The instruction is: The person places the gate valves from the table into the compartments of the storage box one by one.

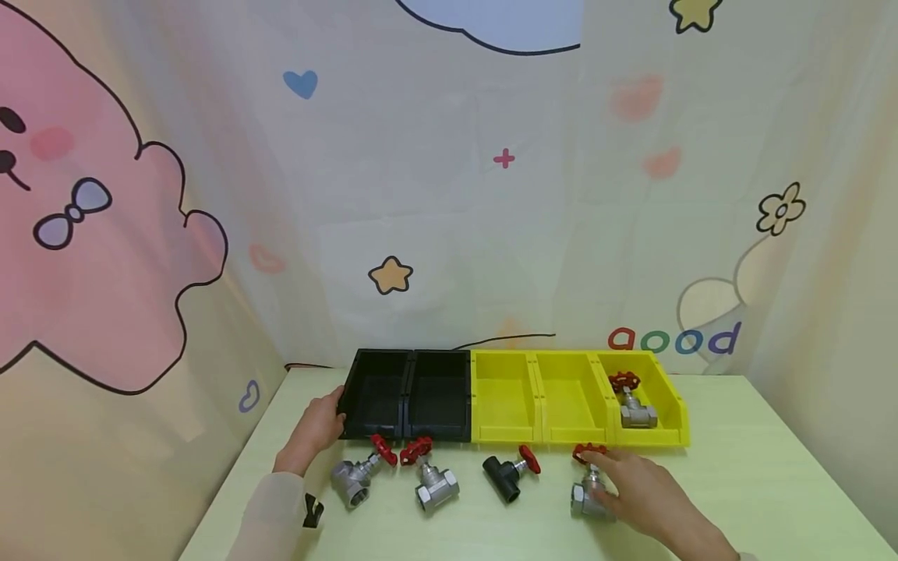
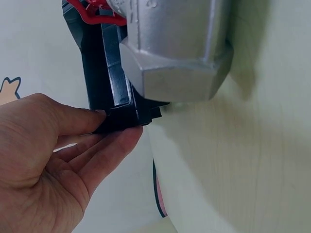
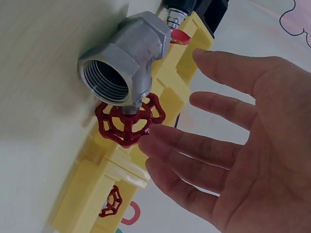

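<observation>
My left hand (image 1: 314, 430) pinches the outer edge of the leftmost black bin (image 1: 349, 421) between thumb and fingers. In the left wrist view a steel valve (image 2: 175, 48) looms close in front of that hand. My right hand (image 1: 641, 495) is spread beside a steel gate valve (image 1: 582, 499) with a red handwheel (image 3: 127, 126). Its fingers are extended, the fingertips close to the wheel; whether they touch it I cannot tell. Another steel valve with a red wheel (image 1: 637, 414) sits in the rightmost yellow bin (image 1: 673, 421).
Along the table's back, two black bins stand left of three yellow bins (image 1: 503, 405). In front lie an angled steel valve (image 1: 351, 479), a second steel valve (image 1: 436, 487) and a black tee-shaped valve (image 1: 502, 477), all red-wheeled. A printed curtain (image 1: 435, 195) hangs behind.
</observation>
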The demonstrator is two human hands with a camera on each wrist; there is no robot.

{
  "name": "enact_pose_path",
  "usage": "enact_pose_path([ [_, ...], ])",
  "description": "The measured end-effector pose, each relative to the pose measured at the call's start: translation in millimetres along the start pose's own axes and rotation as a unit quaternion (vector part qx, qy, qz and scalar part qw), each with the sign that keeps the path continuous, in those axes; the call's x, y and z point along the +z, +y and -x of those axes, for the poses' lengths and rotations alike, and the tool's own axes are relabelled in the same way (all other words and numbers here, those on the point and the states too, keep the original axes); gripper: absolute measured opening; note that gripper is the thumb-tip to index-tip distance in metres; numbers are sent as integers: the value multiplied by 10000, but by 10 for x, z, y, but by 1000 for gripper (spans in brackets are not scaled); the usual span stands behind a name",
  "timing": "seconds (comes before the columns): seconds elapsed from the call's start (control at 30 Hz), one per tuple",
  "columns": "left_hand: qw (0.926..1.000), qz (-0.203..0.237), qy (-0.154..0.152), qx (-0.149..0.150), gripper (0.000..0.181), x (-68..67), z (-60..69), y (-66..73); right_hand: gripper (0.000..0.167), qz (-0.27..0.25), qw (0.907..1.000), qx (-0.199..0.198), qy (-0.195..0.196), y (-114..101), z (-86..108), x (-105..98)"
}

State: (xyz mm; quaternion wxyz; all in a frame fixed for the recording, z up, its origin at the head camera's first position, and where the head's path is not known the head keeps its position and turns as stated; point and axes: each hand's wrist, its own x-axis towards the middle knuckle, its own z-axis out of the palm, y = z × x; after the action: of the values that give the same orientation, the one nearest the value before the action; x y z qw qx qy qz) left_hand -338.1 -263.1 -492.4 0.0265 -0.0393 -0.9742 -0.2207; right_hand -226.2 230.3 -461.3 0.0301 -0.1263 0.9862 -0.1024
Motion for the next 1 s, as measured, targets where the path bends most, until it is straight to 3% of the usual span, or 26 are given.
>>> enact_pose_path([
  [0.43,10000,-17,-65,-45,60,-11,4,-2,60,-254,9976,246,-600,28,5,146],
  [0.67,10000,0,35,70,59,-23,-3,9,59,16,9988,56,-480,48,-29,252],
  [0.8,10000,33,-63,-13,60,2,17,3,57,-77,9972,212,-708,37,-44,320],
  [1.0,10000,69,-26,-8,60,0,13,-10,53,-9,9981,219,-568,15,-66,378],
])
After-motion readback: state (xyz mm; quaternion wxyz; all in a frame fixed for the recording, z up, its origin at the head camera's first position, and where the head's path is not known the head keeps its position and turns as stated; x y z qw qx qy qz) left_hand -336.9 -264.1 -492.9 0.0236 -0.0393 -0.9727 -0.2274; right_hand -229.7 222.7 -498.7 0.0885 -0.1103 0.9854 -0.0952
